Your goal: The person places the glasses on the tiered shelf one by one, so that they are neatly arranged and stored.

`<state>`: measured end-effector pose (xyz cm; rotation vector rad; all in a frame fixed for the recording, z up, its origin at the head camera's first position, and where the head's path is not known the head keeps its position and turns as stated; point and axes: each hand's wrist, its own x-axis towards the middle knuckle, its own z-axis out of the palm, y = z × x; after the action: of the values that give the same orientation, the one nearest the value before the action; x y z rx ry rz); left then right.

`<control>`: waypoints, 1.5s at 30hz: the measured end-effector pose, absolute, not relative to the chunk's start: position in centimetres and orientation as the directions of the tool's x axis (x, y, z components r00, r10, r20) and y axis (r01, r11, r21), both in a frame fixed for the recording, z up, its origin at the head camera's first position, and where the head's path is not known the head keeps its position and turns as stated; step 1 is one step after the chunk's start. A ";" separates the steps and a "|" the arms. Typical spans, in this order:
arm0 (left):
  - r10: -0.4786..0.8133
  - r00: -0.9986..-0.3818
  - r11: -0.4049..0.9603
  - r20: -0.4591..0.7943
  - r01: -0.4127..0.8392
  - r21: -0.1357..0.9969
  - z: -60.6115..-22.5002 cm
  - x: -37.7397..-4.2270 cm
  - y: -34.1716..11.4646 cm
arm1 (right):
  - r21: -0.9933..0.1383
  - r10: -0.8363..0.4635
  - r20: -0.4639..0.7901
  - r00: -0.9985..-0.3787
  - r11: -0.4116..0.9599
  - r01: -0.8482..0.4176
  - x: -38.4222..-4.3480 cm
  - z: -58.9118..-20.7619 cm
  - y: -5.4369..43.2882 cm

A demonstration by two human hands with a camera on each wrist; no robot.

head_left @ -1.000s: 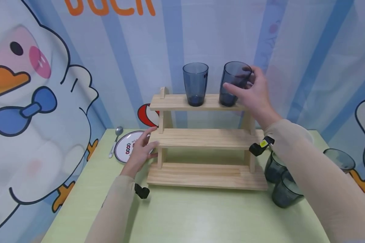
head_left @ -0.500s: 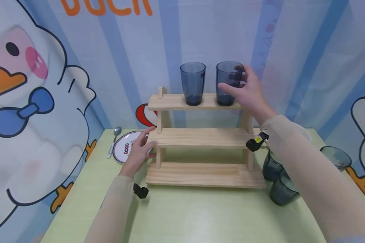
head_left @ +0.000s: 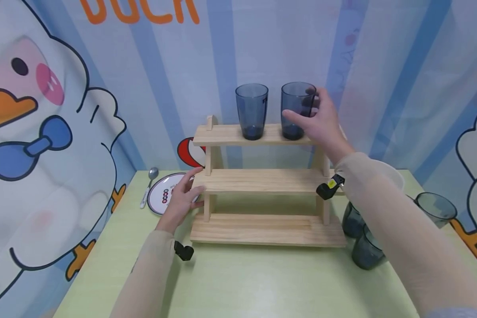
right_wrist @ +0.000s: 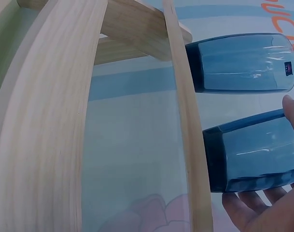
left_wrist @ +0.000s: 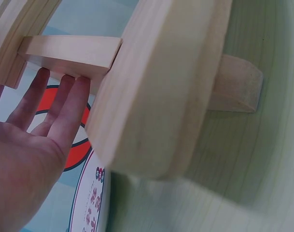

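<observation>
A three-tier wooden display rack (head_left: 262, 180) stands on the pale green table. On its top tier my right hand (head_left: 325, 124) grips a blue tinted tumbler (head_left: 292, 100), thumb on the near side and fingers round the far side. The tumbler is upright, its base at the tier. A matching tumbler (head_left: 251, 110) stands just left of it. At the rack's left end is my left hand (head_left: 179, 204), whose extended fingers (left_wrist: 60, 113) reach the upright between the tiers. In the right wrist view both tumblers show side by side, a small dark label on the far one.
Several more tinted glasses (head_left: 367, 254) stand at the right of the rack, partly behind the right sleeve. A white round dish (head_left: 391, 172) is behind that forearm. Left of the rack lie a printed plate (head_left: 157, 194) and a spoon (head_left: 148, 187). A duck-print curtain hangs behind.
The right hand has shifted its tumbler a little left, closer to the other one, and the tumbler has gone from slightly tilted to upright. The left hand stays at the rack's end.
</observation>
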<state>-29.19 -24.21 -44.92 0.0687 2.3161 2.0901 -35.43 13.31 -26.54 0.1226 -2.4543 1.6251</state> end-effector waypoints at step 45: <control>0.048 -0.999 0.071 0.018 0.021 0.997 -45.1 -29.2 -24.2 | -0.849 -0.160 0.261 -0.952 0.432 -0.305 -28.1 -28.3 25.2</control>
<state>-29.16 -24.18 -45.08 0.0739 2.2838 2.1267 -28.13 25.18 -28.35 0.4147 -2.5360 1.5480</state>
